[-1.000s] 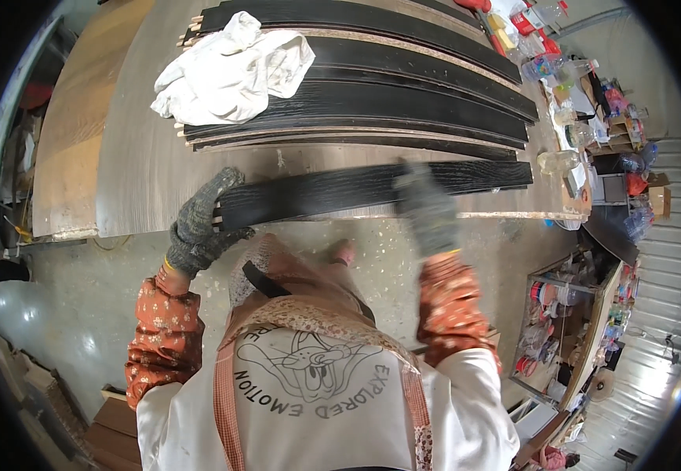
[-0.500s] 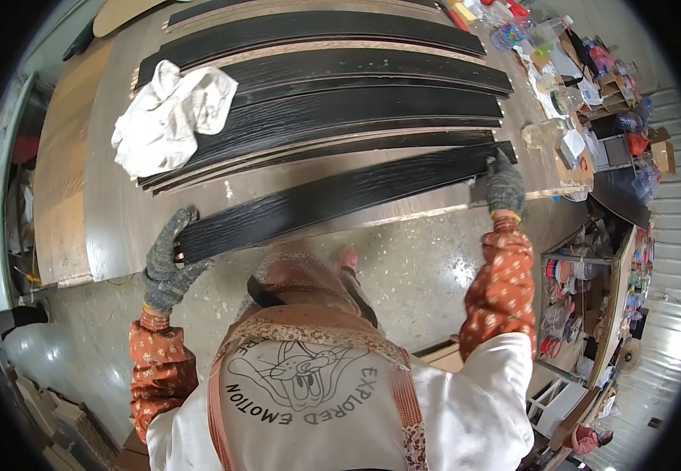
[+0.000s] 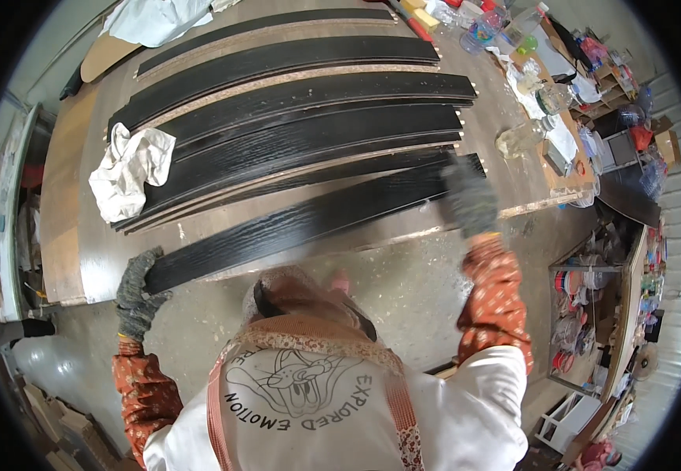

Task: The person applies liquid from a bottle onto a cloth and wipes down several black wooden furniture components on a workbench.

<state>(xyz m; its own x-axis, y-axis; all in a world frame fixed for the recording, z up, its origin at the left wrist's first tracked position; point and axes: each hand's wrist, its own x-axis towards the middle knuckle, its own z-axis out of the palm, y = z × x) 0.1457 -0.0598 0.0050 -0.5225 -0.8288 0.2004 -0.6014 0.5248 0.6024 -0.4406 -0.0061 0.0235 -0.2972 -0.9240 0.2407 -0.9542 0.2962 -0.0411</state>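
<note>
Along the near edge of the table, a long black wood-grained board (image 3: 309, 216) lies at a slant, its left end nearer to me. My left hand (image 3: 138, 294), in a grey knit glove, is closed round that end, with the thumb on the near side. Over the board's right end is my right hand (image 3: 470, 196), gloved alike; motion smears its fingers, so its grip is unclear. Beyond this board, several similar black boards (image 3: 309, 129) lie in rows. A crumpled white cloth (image 3: 130, 173) rests on their left ends.
The wooden table (image 3: 66, 228) has its near edge just in front of me. Plastic bottles (image 3: 521, 137), papers and yellow blocks crowd its right side. A shelf unit (image 3: 591, 306) with spools stands at the right. White sheeting (image 3: 152, 20) lies at the far left.
The view has shifted, so the boards and cloth sit lower and further left. My right hand has moved slightly inward along the board and is now blurred; my left hand keeps its hold.
</note>
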